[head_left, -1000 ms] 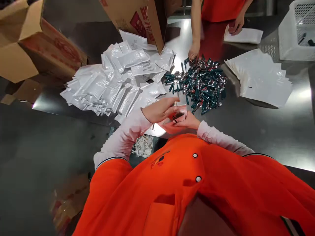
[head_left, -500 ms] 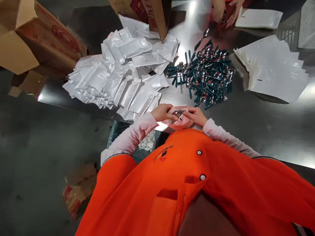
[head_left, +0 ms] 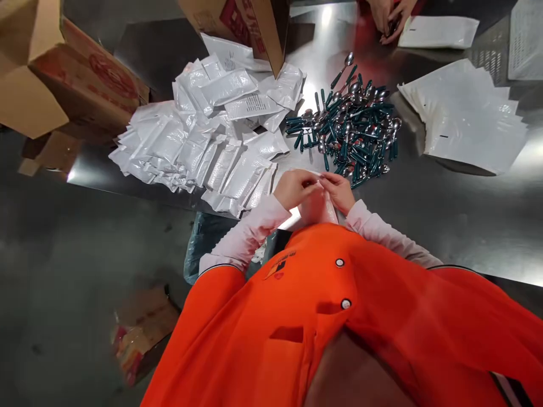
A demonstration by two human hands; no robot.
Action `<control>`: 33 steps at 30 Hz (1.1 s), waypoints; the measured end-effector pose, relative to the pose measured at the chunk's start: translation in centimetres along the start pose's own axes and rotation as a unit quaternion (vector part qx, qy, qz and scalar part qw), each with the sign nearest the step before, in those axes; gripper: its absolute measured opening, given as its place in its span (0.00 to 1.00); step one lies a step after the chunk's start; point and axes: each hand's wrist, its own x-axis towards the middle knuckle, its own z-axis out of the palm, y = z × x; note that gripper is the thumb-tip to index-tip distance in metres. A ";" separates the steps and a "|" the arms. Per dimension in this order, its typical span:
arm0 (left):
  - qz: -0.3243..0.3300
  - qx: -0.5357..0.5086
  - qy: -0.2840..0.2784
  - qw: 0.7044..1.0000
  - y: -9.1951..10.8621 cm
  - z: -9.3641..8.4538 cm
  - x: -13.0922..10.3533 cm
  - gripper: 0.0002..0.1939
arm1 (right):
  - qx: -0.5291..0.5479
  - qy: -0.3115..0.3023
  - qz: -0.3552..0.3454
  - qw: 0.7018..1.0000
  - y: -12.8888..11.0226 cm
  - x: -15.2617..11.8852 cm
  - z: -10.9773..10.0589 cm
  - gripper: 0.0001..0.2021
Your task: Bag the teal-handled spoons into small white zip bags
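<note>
At the table's front edge, my left hand (head_left: 296,189) and my right hand (head_left: 338,191) meet at the top edge of a white bag (head_left: 316,207), tinted reddish by my orange clothing. Fingers of both hands pinch that edge, and the bag hangs below them against my front. Its contents are hidden. Just beyond my right hand lies a heap of spoons (head_left: 354,121) with dark green handles. To the left of my left hand spreads a pile of white packets (head_left: 190,141), some with printed labels.
A fanned stack of flat white bags (head_left: 470,118) lies right on the metal table (head_left: 458,209). Cardboard boxes (head_left: 85,68) stand at the left and back. Another person's hands (head_left: 390,20) are at the far side. A lined bin (head_left: 203,240) stands below the front edge.
Both hands have moved slightly up, closer together, at the bag's top edge. The bag's opening, with shiny metal showing inside before, is no longer visible.
</note>
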 end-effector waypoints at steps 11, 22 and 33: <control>0.005 -0.222 0.145 0.964 -2.5 3.7 3.1 0.10 | -0.104 -0.082 -0.022 0.991 -1.4 -0.5 -1.3 0.27; -0.218 -0.527 0.245 0.784 -8.7 1.9 0.6 0.23 | -0.175 -0.041 0.019 0.983 -2.3 0.0 -3.9 0.25; -0.185 -0.521 0.065 0.831 -8.1 8.3 1.6 0.16 | -0.271 -0.079 -0.046 0.958 -3.4 2.7 -7.4 0.15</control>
